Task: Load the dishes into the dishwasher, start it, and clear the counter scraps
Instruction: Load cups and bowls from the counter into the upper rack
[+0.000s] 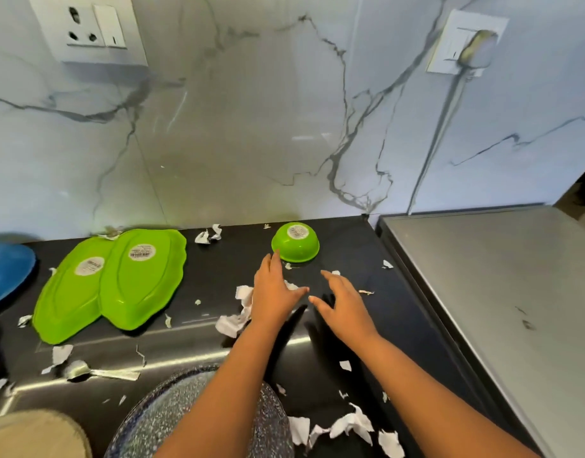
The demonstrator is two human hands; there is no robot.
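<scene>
Head view: left hand (273, 292), right hand (345, 310) grips released; careless sweep could scatter paper scraps (230, 323), bump green bowl (296, 242).

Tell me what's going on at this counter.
A person stretches both hands over the black counter. The left hand spreads open over torn paper scraps, fingertips near an upturned green bowl; the right hand is open beside it, holding nothing. Two green trays lie face down at left, not yet loaded.

One head-worn wide view looks forward and down, seemingly from close, at the counter (350, 249) and marble wall (251, 127).
</scene>
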